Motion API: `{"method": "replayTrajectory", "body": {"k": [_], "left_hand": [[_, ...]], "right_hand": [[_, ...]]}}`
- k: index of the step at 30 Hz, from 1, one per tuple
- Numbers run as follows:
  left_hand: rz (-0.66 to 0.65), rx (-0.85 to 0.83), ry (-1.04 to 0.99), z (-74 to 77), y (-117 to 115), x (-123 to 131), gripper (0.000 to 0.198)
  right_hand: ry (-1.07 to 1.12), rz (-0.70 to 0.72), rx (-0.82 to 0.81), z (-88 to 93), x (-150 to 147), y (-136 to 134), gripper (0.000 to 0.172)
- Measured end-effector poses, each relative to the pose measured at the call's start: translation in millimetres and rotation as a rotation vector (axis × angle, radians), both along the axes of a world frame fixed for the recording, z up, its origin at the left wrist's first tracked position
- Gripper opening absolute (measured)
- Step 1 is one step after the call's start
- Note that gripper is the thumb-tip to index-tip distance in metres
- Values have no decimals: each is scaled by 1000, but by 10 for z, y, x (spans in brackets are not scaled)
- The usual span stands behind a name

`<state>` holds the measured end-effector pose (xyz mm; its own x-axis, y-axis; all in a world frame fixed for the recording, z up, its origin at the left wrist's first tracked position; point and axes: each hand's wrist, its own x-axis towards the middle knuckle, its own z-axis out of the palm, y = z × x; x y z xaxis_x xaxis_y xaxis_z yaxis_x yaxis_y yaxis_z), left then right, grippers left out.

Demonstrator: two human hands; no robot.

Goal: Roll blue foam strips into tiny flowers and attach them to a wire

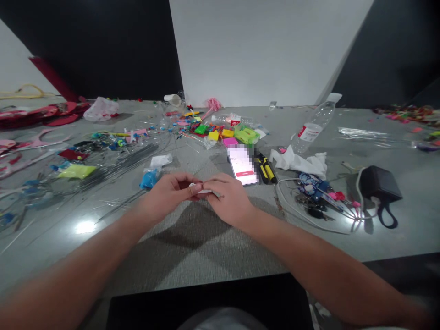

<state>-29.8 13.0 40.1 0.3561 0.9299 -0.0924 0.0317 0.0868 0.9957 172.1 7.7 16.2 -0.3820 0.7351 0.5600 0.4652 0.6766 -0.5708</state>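
Over the middle of the grey table, my left hand (172,192) and my right hand (228,197) meet at their fingertips. Between them is a small white piece (202,190), pinched by the fingers of both hands; its exact shape is partly hidden. A blue lump (149,179) in clear wrapping lies just left of my left hand, with a white packet (161,160) behind it. Beyond my right hand lies a lit phone (243,166), and beside it are yellow-and-black pliers (266,169).
Bundles of thin wires (120,167) and a yellow-green packet (77,171) lie left. Coloured packets and a green box (246,135) sit behind. On the right are an upright bottle (316,123), crumpled tissue (299,161), a white cable and a black box (381,184).
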Motion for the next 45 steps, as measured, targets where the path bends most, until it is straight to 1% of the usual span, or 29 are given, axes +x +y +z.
{"method": "replayTrajectory", "body": {"k": [3, 4, 6, 7, 9, 11, 15, 18, 19, 21, 24, 26, 29, 31, 32, 33, 34, 36, 37, 39, 41, 43, 45], "left_hand": [[26, 27, 63, 10, 31, -50, 24], [43, 39, 78, 19, 40, -70, 25], [81, 62, 104, 34, 54, -110, 27], [92, 68, 117, 35, 61, -127, 27], [84, 58, 143, 20, 74, -148, 27], [53, 23, 158, -9, 82, -145, 27], [-12, -60, 114, -56, 53, -61, 38], [-37, -120, -30, -59, -2, 15, 47], [-40, -143, -90, -57, -17, 30, 47], [-42, -180, -177, -57, -33, 43, 38], [-43, -191, -184, -75, -20, 31, 23], [-41, -192, -176, -92, -4, 20, 19], [-39, -190, -159, -92, 3, 16, 19], [-25, -159, -137, -64, -8, 19, 24], [-6, -111, -104, -44, -15, 18, 28], [17, -46, -51, -24, -23, 13, 30], [40, 28, 17, -6, -29, 4, 31], [64, 148, 157, 12, -36, -26, 32], [54, 166, 208, 13, -37, -43, 33], [2, 123, 258, 3, -37, -70, 34], [-64, 18, 226, -8, -42, -73, 35], [-83, -97, 106, -10, -55, -50, 36], [-58, -174, -59, -4, -72, -15, 36]], "right_hand": [[13, 56, -55, 65, 64, 81, 16], [37, 42, -74, 79, 88, 118, 16], [107, -33, -118, 91, 128, 190, 25], [146, -83, -142, 91, 142, 219, 26], [210, -173, -184, 84, 149, 251, 23], [251, -234, -208, 77, 130, 240, 20], [305, -287, -200, 57, 24, 101, 18], [342, -237, -185, 20, -65, -32, 14], [325, -209, -177, 7, -85, -66, 12], [286, -148, -150, -11, -107, -109, 11], [249, -100, -120, -7, -99, -132, 16], [252, -102, -152, 11, -87, -137, 20], [275, -107, -217, 37, -79, -127, 35], [313, -74, -292, 40, -75, -79, 34], [334, -47, -338, 35, -68, -36, 29], [397, -33, -441, 26, -56, 20, 24], [421, -31, -487, 13, -36, 85, 19], [443, -58, -516, -13, 30, 230, 16], [453, -85, -519, -22, 73, 300, 14], [472, -156, -513, -22, 161, 406, 15], [493, -237, -480, 2, 216, 443, 19], [497, -268, -450, 31, 207, 398, 22], [486, -242, -442, 44, 135, 290, 23]]}}
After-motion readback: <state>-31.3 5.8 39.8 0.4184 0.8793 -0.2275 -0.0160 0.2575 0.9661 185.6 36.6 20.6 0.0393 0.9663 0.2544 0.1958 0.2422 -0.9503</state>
